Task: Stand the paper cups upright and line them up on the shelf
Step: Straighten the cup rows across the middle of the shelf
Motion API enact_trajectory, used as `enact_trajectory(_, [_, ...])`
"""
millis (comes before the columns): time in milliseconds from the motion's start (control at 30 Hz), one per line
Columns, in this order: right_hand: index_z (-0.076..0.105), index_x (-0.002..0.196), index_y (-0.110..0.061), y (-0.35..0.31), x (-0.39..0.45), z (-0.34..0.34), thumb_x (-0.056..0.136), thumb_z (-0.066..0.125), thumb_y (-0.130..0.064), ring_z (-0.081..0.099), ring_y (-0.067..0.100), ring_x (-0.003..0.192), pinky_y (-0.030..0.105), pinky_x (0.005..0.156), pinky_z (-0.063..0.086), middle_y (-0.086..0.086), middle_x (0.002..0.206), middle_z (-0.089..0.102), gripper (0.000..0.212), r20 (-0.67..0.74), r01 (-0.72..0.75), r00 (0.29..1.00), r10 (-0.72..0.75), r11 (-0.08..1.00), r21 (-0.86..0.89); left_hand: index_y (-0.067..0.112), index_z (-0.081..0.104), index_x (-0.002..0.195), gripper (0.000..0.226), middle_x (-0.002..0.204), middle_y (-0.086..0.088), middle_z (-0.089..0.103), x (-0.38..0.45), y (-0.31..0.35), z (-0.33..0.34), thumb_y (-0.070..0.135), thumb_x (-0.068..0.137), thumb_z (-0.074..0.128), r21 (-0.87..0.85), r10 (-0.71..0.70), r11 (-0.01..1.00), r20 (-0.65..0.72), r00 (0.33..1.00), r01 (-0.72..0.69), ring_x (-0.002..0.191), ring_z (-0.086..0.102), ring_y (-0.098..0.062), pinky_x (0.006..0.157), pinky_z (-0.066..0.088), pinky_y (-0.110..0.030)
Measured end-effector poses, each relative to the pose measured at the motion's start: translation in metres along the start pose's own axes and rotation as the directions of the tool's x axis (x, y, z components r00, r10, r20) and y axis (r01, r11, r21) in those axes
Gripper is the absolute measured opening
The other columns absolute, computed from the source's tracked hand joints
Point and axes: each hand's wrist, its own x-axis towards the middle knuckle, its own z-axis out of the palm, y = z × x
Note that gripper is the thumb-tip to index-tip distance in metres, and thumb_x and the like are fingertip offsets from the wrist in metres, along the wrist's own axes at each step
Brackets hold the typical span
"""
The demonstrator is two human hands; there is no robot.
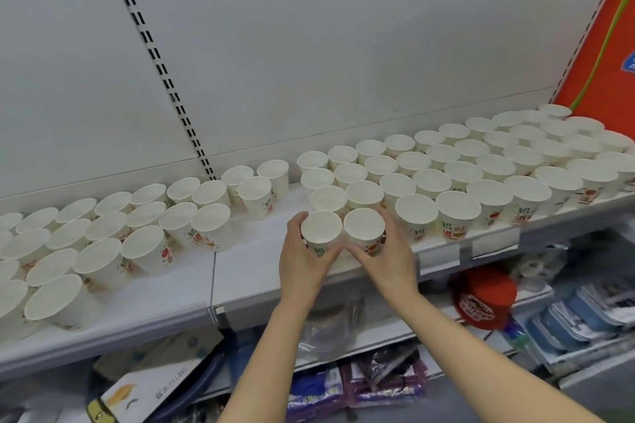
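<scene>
Left hand (pixel 302 256) grips one white printed paper cup (pixel 321 232), right hand (pixel 385 251) another (pixel 364 230), both upright at white metal shelf (pixel 261 268) front. Recommend: seat flush w/ adjoining rows, rims level.

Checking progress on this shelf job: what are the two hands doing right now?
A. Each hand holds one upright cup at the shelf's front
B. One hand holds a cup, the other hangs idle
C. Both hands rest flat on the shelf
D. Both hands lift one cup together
A: the left hand grips one upright paper cup and the right hand grips the paper cup beside it, at the shelf front.
</scene>
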Motion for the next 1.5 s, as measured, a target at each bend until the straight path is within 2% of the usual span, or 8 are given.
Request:
enact_trajectory(200, [0.036,0.142,-0.019,0.008,-0.014,-0.016,0.069,0.081,-0.041,0.041,0.019,0.13,0.037,0.1,0.044,0.0,0.141,0.045,0.089,-0.023,0.162,0.986,-0.165,0.982,-0.1,0.03,0.034,0.143,0.096,0.141,0.012,0.046,-0.007,-0.004,-0.004,0.041,0.063,0.087,0.007,-0.047,0.999,-0.011,0.999,0.047,0.121,0.051,-0.007,0.101,0.046,-0.036])
enact_trajectory(400, [0.053,0.128,-0.011,0.01,-0.006,-0.025,0.076,0.076,-0.039,0.051,0.025,0.112,0.038,0.097,0.042,0.005,0.124,0.056,0.064,-0.034,0.458,0.869,-0.494,0.828,-0.324,0.029,0.04,0.137,0.083,0.135,0.014,0.05,-0.011,0.003,0.003,0.038,0.068,0.085,0.036,-0.052,0.998,-0.053,0.997,0.054,0.115,0.053,-0.008,0.098,0.047,-0.032])
enact_trajectory(600, [0.063,0.111,-0.015,0.026,0.009,-0.031,0.074,0.075,-0.036,0.051,0.025,0.11,0.038,0.091,0.041,0.001,0.117,0.06,0.045,0.041,0.514,0.847,-0.53,0.797,-0.317,0.03,0.04,0.138,0.084,0.135,0.017,0.049,-0.015,0.007,0.009,0.043,0.067,0.084,0.069,-0.036,0.997,-0.025,0.999,0.037,0.115,0.052,-0.007,0.097,0.047,-0.032])
enact_trajectory(833, [0.068,0.084,-0.02,0.031,0.018,-0.038,0.083,0.066,-0.028,0.057,0.022,0.087,0.033,0.08,0.033,-0.006,0.081,0.064,0.008,0.043,0.618,0.767,-0.64,0.719,-0.319,0.038,0.042,0.13,0.074,0.128,0.021,0.052,-0.016,0.011,0.015,0.041,0.068,0.082,0.085,0.002,0.996,-0.044,0.999,0.002,0.115,0.053,-0.007,0.097,0.05,-0.04])
enact_trajectory(1100, [0.07,0.083,-0.021,0.025,0.03,-0.04,0.087,0.057,-0.031,0.056,0.021,0.078,0.033,0.079,0.033,-0.008,0.075,0.065,0.017,0.102,0.662,0.734,-0.672,0.673,-0.329,0.037,0.042,0.133,0.078,0.131,0.024,0.051,-0.014,0.011,0.024,0.046,0.065,0.079,0.091,-0.007,0.996,-0.046,0.999,0.011,0.119,0.051,-0.006,0.096,0.05,-0.041])
enact_trajectory(1300, [0.071,0.096,-0.021,0.024,0.031,-0.041,0.087,0.06,-0.037,0.055,0.02,0.087,0.034,0.081,0.035,-0.008,0.088,0.067,0.021,0.094,0.646,0.753,-0.651,0.704,-0.296,0.033,0.029,0.147,0.098,0.142,0.019,0.043,-0.019,0.015,0.014,0.051,0.067,0.082,0.062,-0.033,0.998,0.009,0.999,0.032,0.124,0.048,-0.004,0.101,0.046,-0.034])
enact_trajectory(1400, [0.07,0.097,-0.019,0.01,0.036,-0.038,0.087,0.063,-0.033,0.055,0.021,0.089,0.035,0.081,0.037,-0.007,0.091,0.067,0.018,0.013,0.664,0.727,-0.687,0.698,-0.269,0.033,0.033,0.146,0.084,0.137,0.021,0.044,-0.019,0.012,-0.013,0.052,0.076,0.076,0.112,-0.004,0.994,-0.081,0.997,0.013,0.115,0.05,0.0,0.093,0.046,-0.025])
enact_trajectory(1500, [0.071,0.097,-0.019,-0.012,0.048,-0.023,0.088,0.061,-0.031,0.056,0.022,0.089,0.034,0.082,0.036,-0.007,0.089,0.067,0.018,0.009,0.705,0.689,-0.725,0.666,-0.244,0.03,0.044,0.139,0.061,0.128,0.012,0.054,0.005,0.0,-0.054,0.042,0.085,0.071,0.346,0.06,0.938,-0.25,0.966,0.031,0.107,0.053,-0.009,0.088,0.047,-0.031])
